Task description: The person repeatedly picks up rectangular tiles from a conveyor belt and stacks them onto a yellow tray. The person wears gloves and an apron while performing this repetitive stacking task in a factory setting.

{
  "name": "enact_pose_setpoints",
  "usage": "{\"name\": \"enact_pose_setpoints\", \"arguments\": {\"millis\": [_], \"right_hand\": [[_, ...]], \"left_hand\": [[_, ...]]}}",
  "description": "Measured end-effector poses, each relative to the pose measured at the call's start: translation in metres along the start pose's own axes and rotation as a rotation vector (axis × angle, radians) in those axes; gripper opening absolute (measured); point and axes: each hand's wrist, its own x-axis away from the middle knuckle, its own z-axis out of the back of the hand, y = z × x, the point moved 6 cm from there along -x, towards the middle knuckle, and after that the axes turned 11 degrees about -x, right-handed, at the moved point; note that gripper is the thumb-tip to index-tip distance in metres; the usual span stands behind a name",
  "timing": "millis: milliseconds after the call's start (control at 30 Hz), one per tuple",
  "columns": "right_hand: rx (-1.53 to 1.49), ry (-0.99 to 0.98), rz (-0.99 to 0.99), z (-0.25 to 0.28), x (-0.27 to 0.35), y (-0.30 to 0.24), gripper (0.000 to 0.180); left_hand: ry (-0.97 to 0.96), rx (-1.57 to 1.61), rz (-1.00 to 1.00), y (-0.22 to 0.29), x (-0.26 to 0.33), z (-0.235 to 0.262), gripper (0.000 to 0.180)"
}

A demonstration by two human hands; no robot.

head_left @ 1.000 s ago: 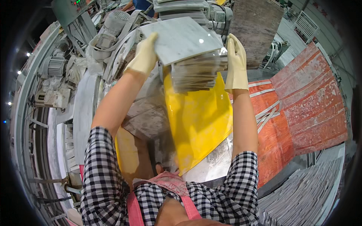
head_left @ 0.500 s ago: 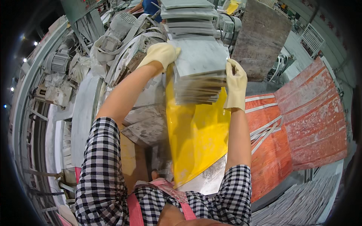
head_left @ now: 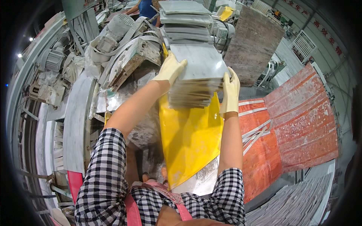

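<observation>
Half-curled, left hand (head_left: 170, 70) and right hand (head_left: 230, 91) hold opposite edges of a glossy, square-cornered slab (head_left: 200, 62); smooth yellow sheeting (head_left: 188, 139) spreads in front.

A gloved left hand (head_left: 171, 69) and right hand (head_left: 230, 90) hold a pale tile (head_left: 201, 60) atop a stack (head_left: 191, 95) above yellow sheeting (head_left: 190, 143).

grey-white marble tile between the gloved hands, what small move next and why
Probably nudge the flat, grey-white marble tile into line with the grey stone stack beneath: the cream-gloved left hand and cream-gloved right hand are at its opposite edges, and the stack's edges look uneven, though blurred.
</observation>
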Motion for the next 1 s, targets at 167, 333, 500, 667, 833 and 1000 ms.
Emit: {"name": "enact_pose_setpoints", "arguments": {"millis": [167, 333, 500, 667, 833, 1000], "right_hand": [[-0.229, -0.030, 0.083, 0.006, 0.028, -0.019, 0.035], [-0.322, 0.140, 0.182, -0.003, 0.040, -0.021, 0.029], [-0.181, 0.212, 0.290, -0.004, 0.036, -0.018, 0.025], [-0.101, 0.204, 0.259, -0.001, 0.037, -0.026, 0.024], [-0.304, 0.125, 0.054, 0.000, 0.044, -0.034, 0.040], [-0.331, 0.156, 0.374, 0.030, 0.087, -0.063, 0.047]], "left_hand": [[-0.053, 0.048, -0.014, 0.001, 0.002, -0.002, 0.081], [0.016, 0.061, -0.037, 0.003, 0.006, -0.004, 0.082], [0.050, 0.139, -0.046, -0.009, 0.000, -0.016, 0.072], [0.080, -0.148, -0.098, 0.005, -0.006, -0.006, 0.073], [0.232, 0.061, -0.262, 0.000, 0.039, 0.060, 0.054], [0.184, 0.043, -0.499, -0.119, 0.145, 0.140, 0.043]]}}
